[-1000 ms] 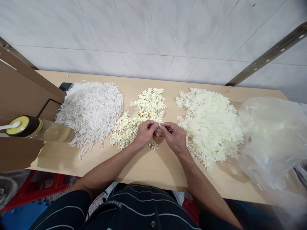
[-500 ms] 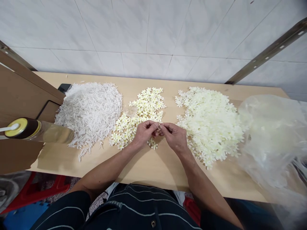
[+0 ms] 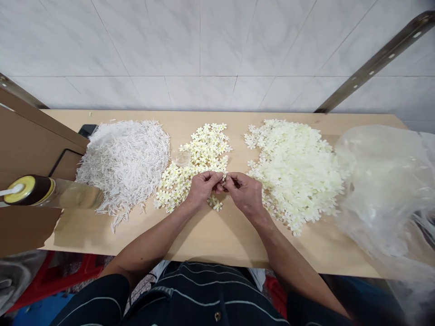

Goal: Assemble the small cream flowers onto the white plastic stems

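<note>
Left hand (image 3: 203,188) and right hand (image 3: 247,192): thumb and fingertips closed in a pinch. The small artificial flower (image 3: 224,177), partly hidden, is located between the opposing fingertips, beside the yellow-centred flower pile (image 3: 207,147).

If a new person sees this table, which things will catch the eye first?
Probably the large heap of pale flowers on the right, beside a cloudy plastic bag. Then the heap of thin white pieces on the left, and between them the smaller, yellow-centred flowers group, where both hands meet.
</note>
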Tool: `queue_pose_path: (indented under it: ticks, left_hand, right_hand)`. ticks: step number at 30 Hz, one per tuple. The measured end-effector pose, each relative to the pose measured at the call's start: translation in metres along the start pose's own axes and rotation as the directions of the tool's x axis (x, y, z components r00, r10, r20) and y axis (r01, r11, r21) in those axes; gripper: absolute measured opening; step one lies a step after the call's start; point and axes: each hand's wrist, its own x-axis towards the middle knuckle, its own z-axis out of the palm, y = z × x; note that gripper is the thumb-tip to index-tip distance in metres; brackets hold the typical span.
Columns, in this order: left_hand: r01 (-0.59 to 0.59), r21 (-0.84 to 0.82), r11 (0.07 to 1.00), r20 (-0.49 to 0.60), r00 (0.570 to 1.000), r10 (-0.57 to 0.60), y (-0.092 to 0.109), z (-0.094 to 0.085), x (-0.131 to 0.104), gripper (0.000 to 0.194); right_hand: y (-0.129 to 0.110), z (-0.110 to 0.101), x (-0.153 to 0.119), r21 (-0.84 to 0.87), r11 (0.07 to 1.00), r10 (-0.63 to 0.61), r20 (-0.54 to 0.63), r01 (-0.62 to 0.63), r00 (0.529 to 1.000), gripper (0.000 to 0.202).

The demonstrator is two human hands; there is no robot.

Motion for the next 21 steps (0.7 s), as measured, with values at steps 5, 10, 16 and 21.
queue_pose_path:
  ticks: [5,10,16,21]
  left_hand:
    - [-0.048,0.029,0.998,-0.006,0.999,0.048,0.0025,0.0022,-0.0039,0.036]
    - [-0.075,0.048,0.996,-0.014,0.997,0.075,0.0069,0.0042,-0.0066,0.035]
    - [-0.033,0.018,0.999,-0.010,0.999,0.034,0.0025,0.0027,-0.0044,0.036]
    - [-0.018,0.015,1.000,0.010,1.000,0.018,0.0013,0.0024,-0.0045,0.038]
  right_hand:
    - [0.0022,0.0016,0.0008,-0.019,1.000,-0.024,-0.055,0.023,0.998,0.021]
    - [0.0022,0.0012,0.0014,0.021,0.999,-0.028,-0.074,0.030,0.997,0.023]
    - [0.0042,0.0006,0.0010,0.150,0.988,0.037,-0.010,-0.035,0.999,0.027]
    - [0.0069,-0.0015,0.0012,0.005,0.999,-0.047,-0.072,0.047,0.996,0.025]
